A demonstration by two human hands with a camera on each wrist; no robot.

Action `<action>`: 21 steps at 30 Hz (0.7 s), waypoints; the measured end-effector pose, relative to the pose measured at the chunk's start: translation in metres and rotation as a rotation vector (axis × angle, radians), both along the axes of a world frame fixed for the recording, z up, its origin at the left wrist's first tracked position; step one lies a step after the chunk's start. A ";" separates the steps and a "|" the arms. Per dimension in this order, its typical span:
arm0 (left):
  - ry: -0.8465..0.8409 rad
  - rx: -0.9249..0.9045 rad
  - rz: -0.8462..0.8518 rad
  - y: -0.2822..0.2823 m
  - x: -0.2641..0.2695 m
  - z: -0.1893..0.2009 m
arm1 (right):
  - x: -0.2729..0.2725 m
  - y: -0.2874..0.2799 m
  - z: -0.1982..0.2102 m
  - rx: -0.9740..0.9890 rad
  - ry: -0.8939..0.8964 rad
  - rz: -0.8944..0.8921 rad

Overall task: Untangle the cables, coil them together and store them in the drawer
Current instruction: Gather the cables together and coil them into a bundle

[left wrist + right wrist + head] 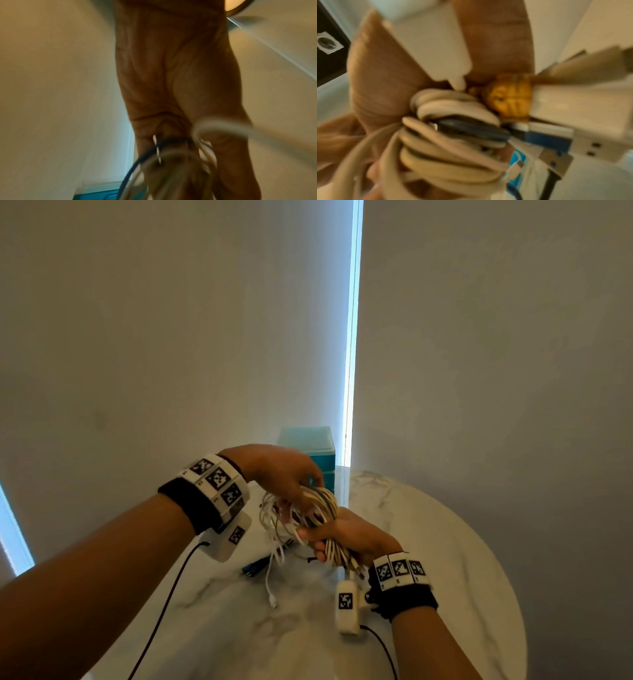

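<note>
A bundle of white cables (320,510) with one dark strand is held above the marble table (428,542). My right hand (346,537) grips the lower part of the bundle, fingers wrapped round it; close up the cable loops (453,121) and several USB plugs (590,147) show. My left hand (287,477) grips the top loops from above, and the cables (171,162) run blurred past its fingers. A loose white cable end (270,587) hangs down to the table. A teal drawer unit (308,453) stands behind the hands.
A blue connector (255,566) lies on the table under the bundle. Black leads run from the wrist cameras (347,607) across the near table. Pale wall panels with a bright vertical gap (352,337) rise behind the round table.
</note>
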State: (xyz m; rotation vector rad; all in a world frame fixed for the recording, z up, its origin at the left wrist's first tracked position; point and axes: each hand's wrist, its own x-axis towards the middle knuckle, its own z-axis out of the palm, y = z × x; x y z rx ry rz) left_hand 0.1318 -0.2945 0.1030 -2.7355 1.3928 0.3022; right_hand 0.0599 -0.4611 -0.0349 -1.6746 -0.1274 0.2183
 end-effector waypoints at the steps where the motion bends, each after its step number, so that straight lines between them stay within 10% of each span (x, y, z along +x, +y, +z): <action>1: 0.055 0.038 0.001 0.001 0.000 0.003 | 0.001 -0.002 -0.005 0.021 -0.002 0.004; 8: 0.160 0.064 0.091 0.016 0.020 -0.006 | 0.004 -0.011 -0.016 0.268 -0.019 0.134; 14: 0.795 -0.654 0.028 0.033 0.022 -0.045 | 0.011 -0.012 -0.016 0.539 0.030 0.315; 21: 1.342 -1.297 0.131 -0.002 -0.007 -0.105 | 0.020 -0.020 -0.023 0.635 0.014 -0.108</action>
